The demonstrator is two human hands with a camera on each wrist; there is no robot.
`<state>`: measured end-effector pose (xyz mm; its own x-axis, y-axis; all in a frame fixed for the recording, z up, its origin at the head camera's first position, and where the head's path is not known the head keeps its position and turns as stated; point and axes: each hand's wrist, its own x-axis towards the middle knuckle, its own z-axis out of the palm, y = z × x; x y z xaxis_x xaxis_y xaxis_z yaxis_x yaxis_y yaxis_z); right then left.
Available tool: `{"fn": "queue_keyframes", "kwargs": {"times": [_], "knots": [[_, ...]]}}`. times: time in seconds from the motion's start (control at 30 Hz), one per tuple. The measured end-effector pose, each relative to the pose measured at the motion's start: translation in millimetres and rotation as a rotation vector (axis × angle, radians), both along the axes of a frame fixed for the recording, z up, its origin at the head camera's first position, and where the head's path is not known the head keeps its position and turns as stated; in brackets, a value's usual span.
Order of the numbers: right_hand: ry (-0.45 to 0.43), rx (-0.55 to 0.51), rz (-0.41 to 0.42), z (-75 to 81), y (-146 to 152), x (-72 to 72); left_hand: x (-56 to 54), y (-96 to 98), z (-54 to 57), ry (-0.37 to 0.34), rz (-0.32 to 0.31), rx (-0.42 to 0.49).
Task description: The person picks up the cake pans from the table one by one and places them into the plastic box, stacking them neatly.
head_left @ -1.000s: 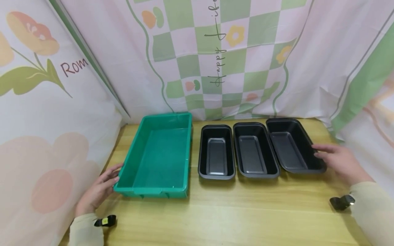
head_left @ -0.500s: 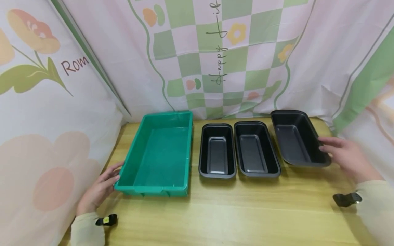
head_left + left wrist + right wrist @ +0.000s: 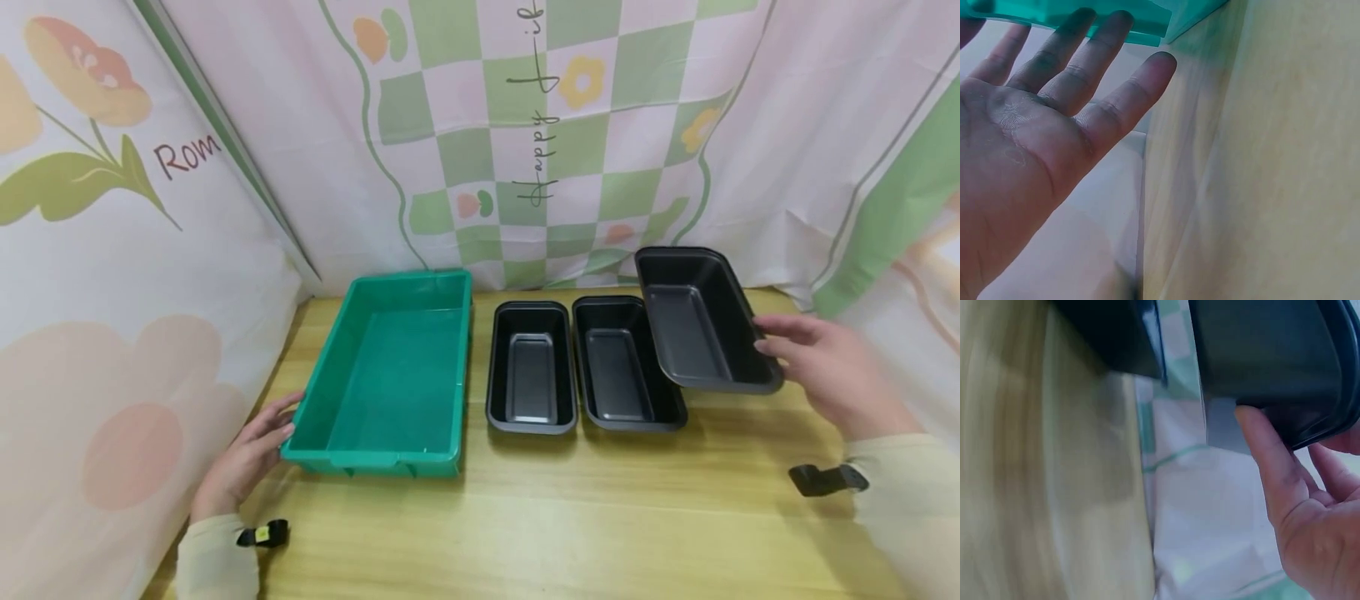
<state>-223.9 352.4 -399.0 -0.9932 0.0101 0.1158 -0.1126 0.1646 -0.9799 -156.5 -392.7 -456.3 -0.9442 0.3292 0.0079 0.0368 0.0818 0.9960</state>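
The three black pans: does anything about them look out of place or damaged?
Only the rightmost pan stands out: in the head view it overlaps the middle pan, because the right hand holds it above the table. I see no spill or damage.

I have the bare left hand (image 3: 243, 458) extended forward, its fingers (image 3: 1129, 98) spread and nearly straight, palm turned inward. My bare right hand (image 3: 832, 375) angles in from the right, fingers bent in a pinch. Cream cloth sleeves (image 3: 217, 557) reach both wrists.
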Motion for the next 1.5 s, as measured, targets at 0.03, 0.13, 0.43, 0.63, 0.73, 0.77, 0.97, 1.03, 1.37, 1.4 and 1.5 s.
{"fn": "queue_keyframes", "kwargs": {"times": [0.03,0.13,0.43,0.63,0.73,0.77,0.97,1.03,1.37,1.4,1.5], "knots": [[0.002,-0.047,0.013,1.3,-5.0,0.1,0.1,-0.3,-0.2,0.004,0.0,-0.002],[0.005,-0.215,0.05,4.2,-20.2,-0.8,0.2,-0.6,-0.1,0.003,0.003,0.001],[0.014,-0.289,0.086,11.3,-60.8,-3.3,0.4,-0.1,-0.9,0.021,0.02,-0.034],[0.013,-0.256,0.095,15.6,-84.3,-4.6,1.7,2.0,-2.0,0.046,0.037,-0.052],[0.01,-0.226,0.09,18.8,-96.2,-4.7,1.0,3.2,-1.8,0.045,0.078,-0.088],[0.008,-0.21,0.088,20.0,-100.2,-4.5,0.7,3.7,-1.4,0.04,0.096,-0.11],[-0.006,-0.067,0.094,25.5,-126.8,-3.1,0.0,7.3,0.4,-0.008,0.181,-0.203],[0.001,-0.032,0.1,27.6,-137.2,-3.0,0.4,8.1,-0.4,-0.018,0.199,-0.215],[0.015,-0.025,0.166,37.8,-194.2,-3.0,-0.6,7.1,-6.9,0.018,0.237,-0.282],[0.014,-0.031,0.174,38.3,-199.8,-2.8,-0.9,6.9,-7.3,0.017,0.235,-0.281],[0.005,-0.046,0.193,39.2,-215.0,-1.7,-2.6,6.9,-8.3,0.011,0.225,-0.267]]}}
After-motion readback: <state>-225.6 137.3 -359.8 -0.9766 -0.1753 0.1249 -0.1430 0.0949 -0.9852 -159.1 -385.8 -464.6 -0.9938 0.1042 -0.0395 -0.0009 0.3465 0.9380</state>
